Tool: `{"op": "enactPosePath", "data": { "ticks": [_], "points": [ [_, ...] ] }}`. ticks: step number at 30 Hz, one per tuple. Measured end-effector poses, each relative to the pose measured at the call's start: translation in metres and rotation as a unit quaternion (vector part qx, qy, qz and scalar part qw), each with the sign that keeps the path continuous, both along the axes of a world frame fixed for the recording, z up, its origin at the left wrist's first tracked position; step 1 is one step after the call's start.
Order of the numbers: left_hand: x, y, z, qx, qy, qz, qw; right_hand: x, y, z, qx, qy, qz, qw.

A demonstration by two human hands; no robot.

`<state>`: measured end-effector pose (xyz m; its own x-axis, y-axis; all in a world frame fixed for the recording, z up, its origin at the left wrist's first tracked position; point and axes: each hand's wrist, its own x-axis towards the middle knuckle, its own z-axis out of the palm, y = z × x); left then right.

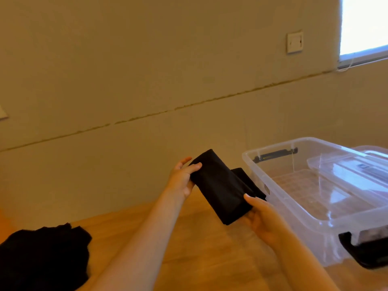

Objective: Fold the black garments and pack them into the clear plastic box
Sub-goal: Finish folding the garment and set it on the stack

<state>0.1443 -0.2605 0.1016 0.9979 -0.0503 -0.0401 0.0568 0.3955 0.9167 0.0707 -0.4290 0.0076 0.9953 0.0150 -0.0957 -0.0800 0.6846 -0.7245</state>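
We hold a folded black garment point(222, 190) in the air above the bench point(199, 253), just left of the clear plastic box point(298, 208). Our left hand point(181, 181) pinches its upper end, fingers point(194, 167) curled over the fold; our right hand point(263, 219) grips the lower end. More black garments point(42, 257) lie heaped at the bench's left.

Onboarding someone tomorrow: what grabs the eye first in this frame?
The folded black garment, held up at centre between the left hand and right hand. Next, the clear plastic box at right on the wooden table, nothing black inside it. Last, the unfolded black pile at lower left.
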Motion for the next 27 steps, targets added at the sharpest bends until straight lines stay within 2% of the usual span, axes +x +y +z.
{"op": "enactPosePath", "data": {
  "ticks": [4,7,11,15,17,19,21,24,25,26,27],
  "points": [
    [0.049,-0.029,-0.022,-0.016,0.035,-0.012,0.999,0.031,-0.002,-0.008,0.081,0.064,-0.136,0.985],
    [0.086,-0.053,-0.043,-0.02,0.059,-0.029,0.998,0.056,-0.001,-0.021,0.065,0.118,-0.234,0.963],
    [0.118,-0.076,-0.072,0.005,0.058,-0.037,0.998,0.072,0.004,-0.027,0.02,0.144,-0.288,0.947],
    [0.128,-0.088,-0.097,0.092,-0.011,-0.024,0.995,0.062,0.014,-0.032,-0.13,0.128,-0.316,0.931],
    [0.13,-0.092,-0.098,0.146,-0.055,0.011,0.988,0.057,0.019,-0.031,-0.203,0.109,-0.341,0.912],
    [0.13,-0.095,-0.095,0.225,-0.112,0.04,0.967,0.053,0.026,-0.029,-0.3,0.097,-0.37,0.874],
    [0.127,-0.096,-0.095,0.356,-0.201,0.071,0.91,0.052,0.035,-0.029,-0.455,0.052,-0.4,0.794],
    [0.125,-0.093,-0.102,0.546,-0.335,0.061,0.765,0.055,0.041,-0.034,-0.631,-0.072,-0.419,0.649],
    [0.125,-0.091,-0.104,0.605,-0.353,0.03,0.713,0.058,0.041,-0.035,-0.667,-0.079,-0.404,0.621],
    [0.126,-0.09,-0.106,0.655,-0.353,-0.003,0.668,0.06,0.039,-0.037,-0.697,-0.062,-0.37,0.611],
    [0.126,-0.088,-0.108,0.692,-0.339,-0.032,0.637,0.062,0.036,-0.038,-0.723,-0.032,-0.327,0.607]
  ]
}}
